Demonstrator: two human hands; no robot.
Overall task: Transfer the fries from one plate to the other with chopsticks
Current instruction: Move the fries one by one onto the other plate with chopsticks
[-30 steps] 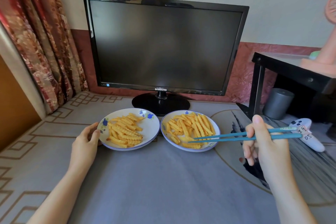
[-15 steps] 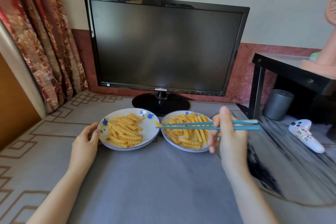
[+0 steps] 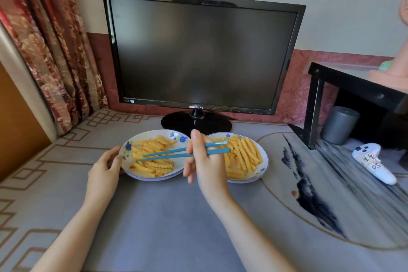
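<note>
Two white plates with blue flowers sit side by side on the grey table. The left plate (image 3: 130,166) and the right plate (image 3: 263,168) each hold a heap of crinkle-cut fries (image 3: 154,161). My right hand (image 3: 204,161) hovers between the plates, gripping teal chopsticks (image 3: 167,154) whose tips reach over the fries on the left plate. I cannot tell whether a fry is between the tips. My left hand (image 3: 103,168) grips the left plate's rim from the left. My right hand hides part of the right plate's fries (image 3: 245,157).
A black monitor (image 3: 198,55) stands right behind the plates, its base (image 3: 196,122) touching distance from them. At the right are a black side table (image 3: 353,95), a grey cylinder (image 3: 339,125) and a white controller (image 3: 373,162). A curtain (image 3: 50,40) hangs at the left.
My right hand has carried the chopsticks leftward, from the right plate across the gap, so the tips are now over the left plate. My left hand stays on the left plate's rim.
</note>
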